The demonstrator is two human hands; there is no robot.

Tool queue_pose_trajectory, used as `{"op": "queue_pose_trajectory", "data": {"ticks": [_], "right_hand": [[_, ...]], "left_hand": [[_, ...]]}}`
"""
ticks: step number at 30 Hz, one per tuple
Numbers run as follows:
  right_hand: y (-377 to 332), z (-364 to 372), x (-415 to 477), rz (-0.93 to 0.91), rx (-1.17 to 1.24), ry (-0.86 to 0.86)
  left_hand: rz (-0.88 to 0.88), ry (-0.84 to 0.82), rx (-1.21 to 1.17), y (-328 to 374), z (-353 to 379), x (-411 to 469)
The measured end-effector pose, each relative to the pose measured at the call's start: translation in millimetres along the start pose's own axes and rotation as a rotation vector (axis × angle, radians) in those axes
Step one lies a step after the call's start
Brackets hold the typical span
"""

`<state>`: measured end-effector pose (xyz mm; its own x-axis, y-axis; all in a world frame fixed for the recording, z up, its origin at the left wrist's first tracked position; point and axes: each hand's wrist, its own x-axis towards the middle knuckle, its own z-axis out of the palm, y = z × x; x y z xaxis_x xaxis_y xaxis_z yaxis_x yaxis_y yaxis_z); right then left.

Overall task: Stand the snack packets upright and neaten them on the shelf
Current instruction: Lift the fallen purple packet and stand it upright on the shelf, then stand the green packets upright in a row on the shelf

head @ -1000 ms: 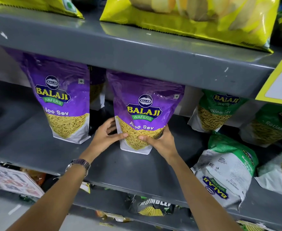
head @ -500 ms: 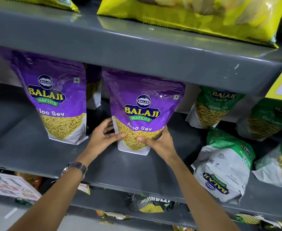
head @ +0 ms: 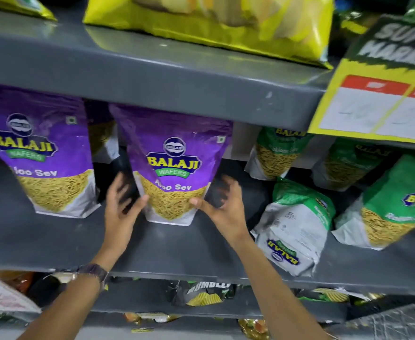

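Bare shelf [head: 54,241] in front; toppled green packet [head: 297,231] blocks right.

Yellow supermarket price sign [head: 378,94], wristwatch [head: 94,271]

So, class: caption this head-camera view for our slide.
Both hands steady an upright purple Aloo Sev packet on the grey shelf.

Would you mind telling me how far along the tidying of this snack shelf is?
Done: the left purple Aloo Sev packet stands upright, facing front. In hand: the left hand and right hand flank the middle purple packet, thumbs on its base, fingers spread. Left: the green packet lying upside down and the leaning green packet on the right need standing.
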<state>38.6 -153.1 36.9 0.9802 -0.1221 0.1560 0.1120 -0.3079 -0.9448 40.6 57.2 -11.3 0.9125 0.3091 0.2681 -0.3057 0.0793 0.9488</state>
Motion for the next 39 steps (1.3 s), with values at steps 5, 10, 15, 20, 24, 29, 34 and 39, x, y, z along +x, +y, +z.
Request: {"op": "queue_pose_trajectory", "data": {"ticks": [5, 10, 15, 20, 24, 29, 34, 39], "right_hand": [[7, -112, -19, -0.129, -0.237, 0.610], [60, -193, -38, 0.558, -0.300, 0.605], [78, -206, -36, 0.618, 0.298, 0.484], [79, -210, -42, 0.627, 0.478, 0.410], [72, -207, -52, 0.522, 0.491, 0.358], [55, -222, -41, 0.260, 0.296, 0.261], [53, -241, 0, 0.066, 0.223, 0.254], [68, -249, 19, -0.007, 0.104, 0.259]], "left_hand": [[0.335, 0.164, 0.106, 14, 93, -91], [-0.241, -0.252, 0.310, 32, 204, -84], [-0.728, -0.732, 0.376, 33, 242, -60], [-0.712, -0.717, 0.401, 27, 233, -62], [-0.607, -0.727, 0.424, 28, 205, -67], [-0.443, -0.713, 0.288, 26, 205, -56], [-0.165, -0.618, 0.272, 0, 244, -43], [-0.027, -0.602, 0.343, -26, 267, -37]]}}
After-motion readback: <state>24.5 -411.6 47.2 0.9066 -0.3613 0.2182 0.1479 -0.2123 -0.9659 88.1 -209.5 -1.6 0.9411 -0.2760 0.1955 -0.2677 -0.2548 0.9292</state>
